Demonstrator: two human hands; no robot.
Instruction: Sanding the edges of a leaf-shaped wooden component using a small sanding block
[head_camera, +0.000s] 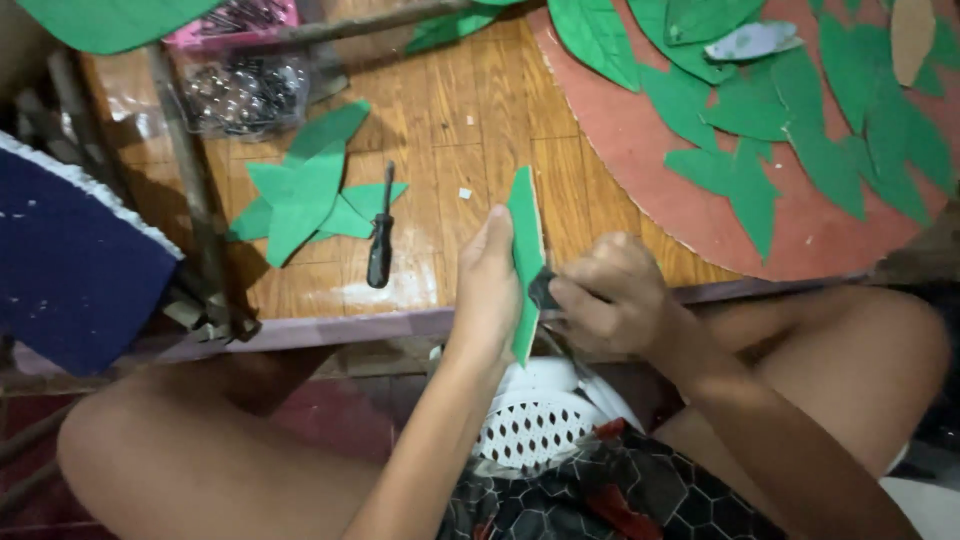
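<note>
The dark tool (545, 290) in the right hand (612, 295) is mostly buried under the fingers, so its kind cannot be told. The green leaf (525, 250) in the left hand (487, 290) shows nearly edge-on, its face hidden. The round reddish board (640, 150) runs off the top and right edges. The bag of small dark pieces (240, 95) is too blurred to make out.
</note>
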